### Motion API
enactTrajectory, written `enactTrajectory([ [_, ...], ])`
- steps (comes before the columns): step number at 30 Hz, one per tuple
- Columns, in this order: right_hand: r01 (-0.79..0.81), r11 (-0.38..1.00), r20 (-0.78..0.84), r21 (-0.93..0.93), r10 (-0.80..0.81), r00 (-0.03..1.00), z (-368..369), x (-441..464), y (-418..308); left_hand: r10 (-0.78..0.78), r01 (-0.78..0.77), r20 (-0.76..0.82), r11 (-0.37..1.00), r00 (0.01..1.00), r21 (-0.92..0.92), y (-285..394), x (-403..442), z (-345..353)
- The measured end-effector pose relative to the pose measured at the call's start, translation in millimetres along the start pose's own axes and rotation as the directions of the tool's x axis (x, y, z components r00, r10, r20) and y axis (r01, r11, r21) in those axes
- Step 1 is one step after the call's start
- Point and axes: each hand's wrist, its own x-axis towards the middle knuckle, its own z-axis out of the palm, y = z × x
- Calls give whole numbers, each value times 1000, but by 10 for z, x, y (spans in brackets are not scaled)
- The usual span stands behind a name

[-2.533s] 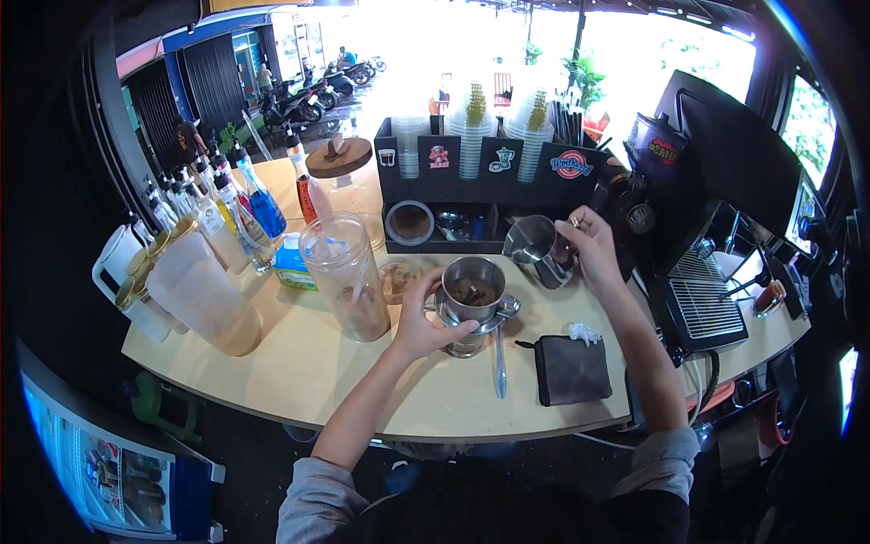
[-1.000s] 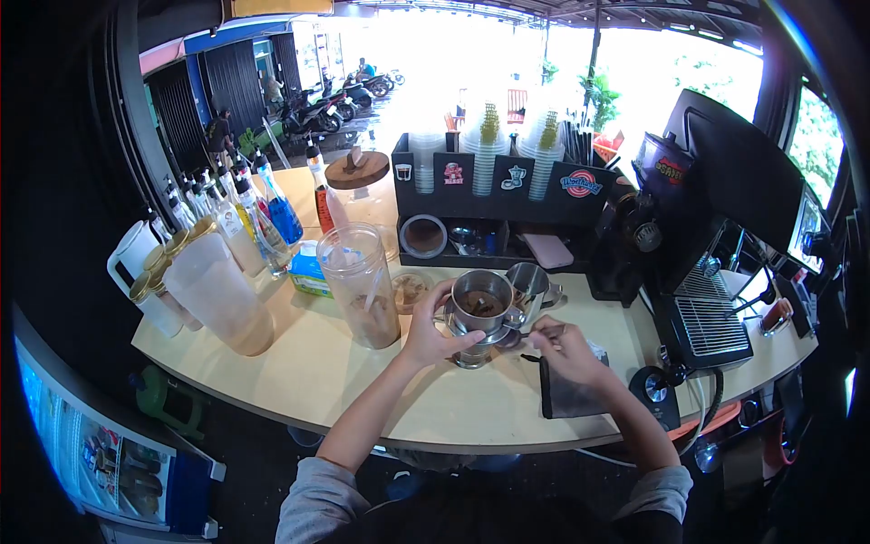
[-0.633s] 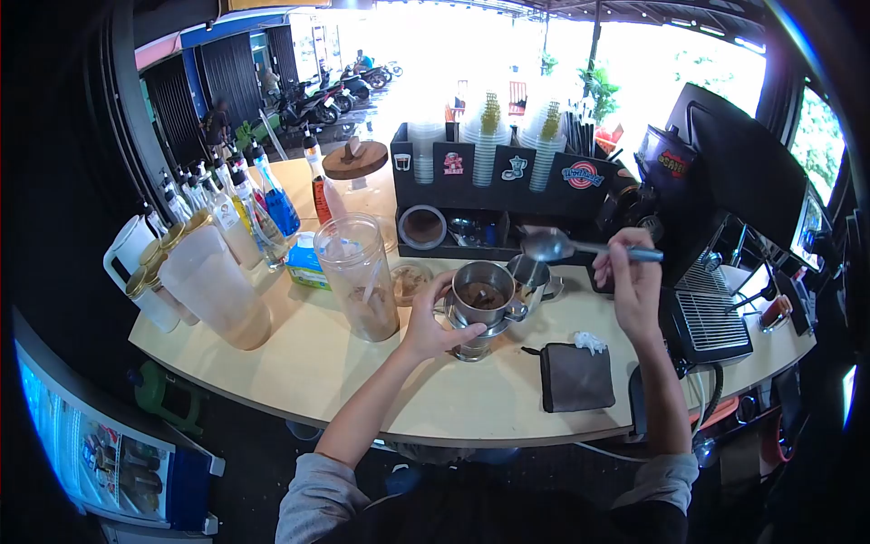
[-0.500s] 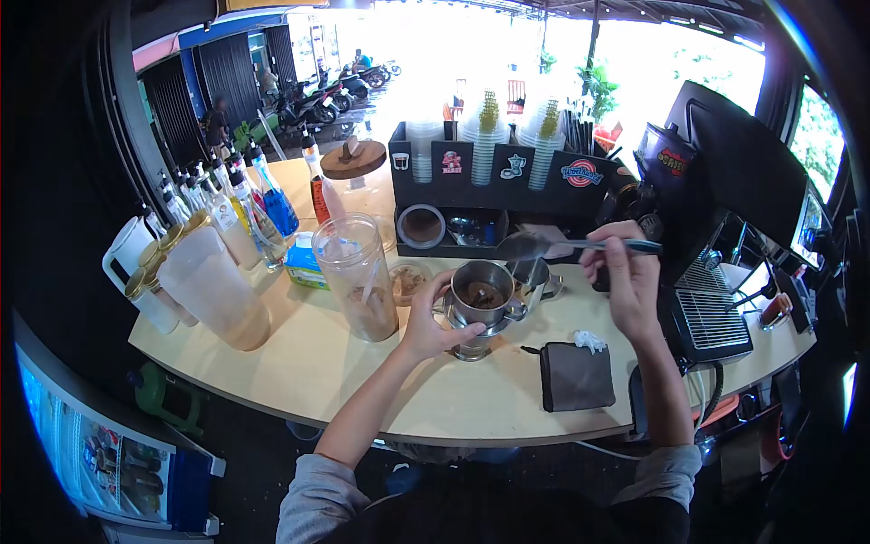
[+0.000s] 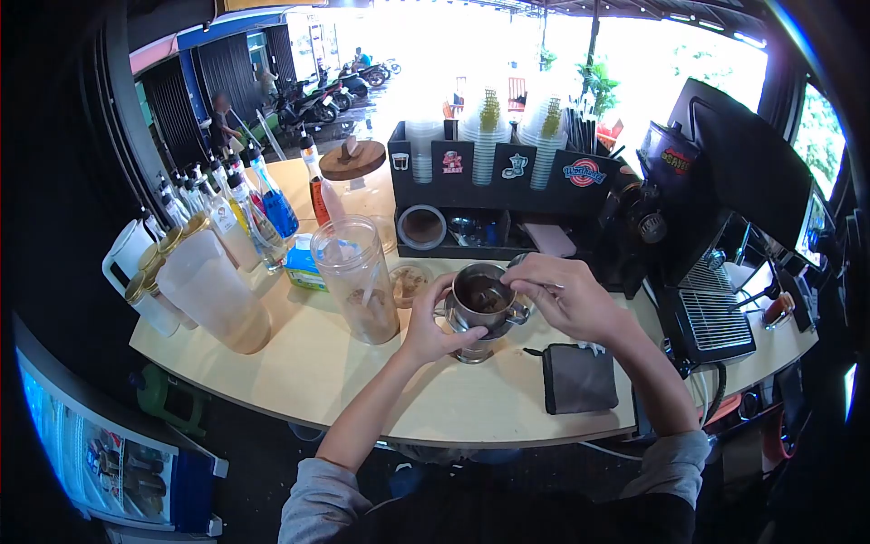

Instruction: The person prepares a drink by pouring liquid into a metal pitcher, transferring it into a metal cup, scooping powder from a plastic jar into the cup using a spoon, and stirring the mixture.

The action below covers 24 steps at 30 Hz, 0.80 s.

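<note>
The black cup organizer bears three stacks of clear cups and four front stickers, with one wooden lid and one blue-filled bottle to its left, and one metal cup and one dark pouch before it.

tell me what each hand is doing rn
Left hand: closed around the cup.
Right hand: fingers pinched by the cup's rim, what they hold cannot be told.

Metal cup silver; countertop pale beige; folded cloth dark grey. Cup organizer black, round sticker red, white and blue. Syrup bottles: one blue, one orange-red.
</note>
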Motion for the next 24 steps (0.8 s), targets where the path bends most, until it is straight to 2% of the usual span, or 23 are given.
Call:
enactTrajectory([
  [3,59,996,-45,-70,-62,997,-21,-15,2,-2,2,-10,1000,1000,3,-25,-5,-7],
  [7,10,997,-14,-74,-11,1000,20,-28,43,-18,18,-4,999,1000,33,48,0,-8],
  [10,96,995,-11,-41,-97,995,12,-37,17,-2,2,-5,1000,1000,19,-18,5,-3],
  [12,19,987,-23,-157,-23,999,6,-33,9,-4,5,-12,1000,1000,21,-5,-2,-6],
  [13,17,987,-24,-157,-21,999,31,-35,24,-5,5,-13,1000,1000,19,2,1,0],
  [15,130,990,-44,-62,-132,990,102,-39,68,5,-5,-13,1000,1000,14,2,4,6],
  [20,131,984,-48,-124,-137,989,101,-24,58,-16,16,-8,1000,1000,-13,12,-1,0],
  [22,124,979,-63,-160,-135,989,112,-45,61,6,-5,-16,999,1000,33,-3,1,1],
  [24,147,986,-53,-72,-151,987,133,-68,-8,23,-23,-21,999,1000,35,-17,1,15],
])
